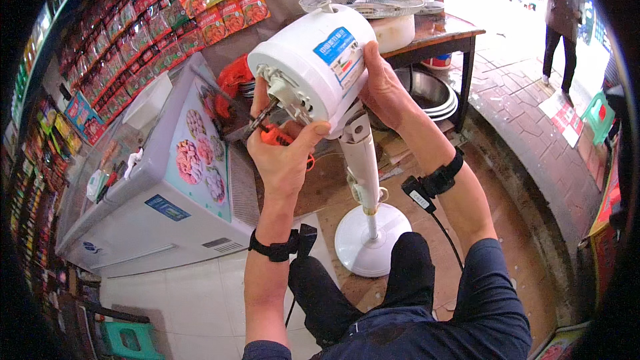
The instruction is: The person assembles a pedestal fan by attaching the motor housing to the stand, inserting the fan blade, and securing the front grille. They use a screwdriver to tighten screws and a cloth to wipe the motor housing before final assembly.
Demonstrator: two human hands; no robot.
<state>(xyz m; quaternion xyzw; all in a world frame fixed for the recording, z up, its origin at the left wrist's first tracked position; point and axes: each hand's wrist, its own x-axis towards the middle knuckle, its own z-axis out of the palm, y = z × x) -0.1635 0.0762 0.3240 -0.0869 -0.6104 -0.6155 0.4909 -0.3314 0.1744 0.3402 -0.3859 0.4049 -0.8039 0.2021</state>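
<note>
The white motor housing (303, 60) of a pedestal fan, with a blue label on its side, sits tilted on top of its white pole (360, 160) and round base (373, 240). My left hand (287, 153) grips the front end, thumb on the lower rim. A dark metal rod (262, 117) shows at that hand's fingers, and an orange piece (275, 136) is partly hidden in the palm; I cannot tell what kind it is. My right hand (387, 90) is closed round the rear side, thumb up along the edge, other fingers hidden beneath. No blades or cage are on this housing.
A chest freezer (180, 220) stands at the left, below racks of packets (147, 27). Behind, a wooden table (450, 27) bears a wire fan grille (363, 1); metal basins (430, 90) lie under it. A kerb and a standing person (562, 23) are at the right.
</note>
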